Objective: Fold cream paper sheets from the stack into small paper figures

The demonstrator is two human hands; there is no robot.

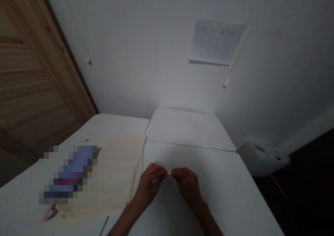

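Observation:
My left hand point(150, 185) and my right hand point(187, 187) meet above the white table point(208, 180), their fingertips pinching a small pale strip point(169, 172) of thin paper or cloth between them. A faint, wider pale piece point(160, 165) seems to extend from the strip behind my left fingers, though it is hard to make out. To the left of my left hand lies a stack of cream sheets point(117, 170), its edge close to my left wrist. Their material is unclear in this dim light.
A pixelated patch point(69, 175) hides something blue on the table's left side. A pink object point(50, 212), perhaps scissor handles, lies near it. Another white table point(188, 128) abuts at the back, beside a wooden door point(33, 72), a wall-mounted grid sheet point(216, 41) and a white plastic object point(262, 158).

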